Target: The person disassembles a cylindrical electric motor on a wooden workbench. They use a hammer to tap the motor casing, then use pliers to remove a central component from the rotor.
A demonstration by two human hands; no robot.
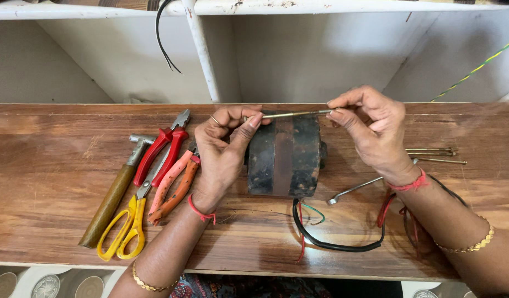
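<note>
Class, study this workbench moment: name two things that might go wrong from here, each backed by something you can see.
The thin rod, pinched only by the fingertips of the left hand and right hand above the dark motor, might slip or bend. The right forearm lies over the motor's black cable and may drag it.

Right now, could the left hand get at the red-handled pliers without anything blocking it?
Probably yes. The red-handled pliers lie uncovered just beside the left hand, with nothing lying between them. But its fingertips pinch the thin metal rod above the dark motor, so it would have to let go first.
</note>
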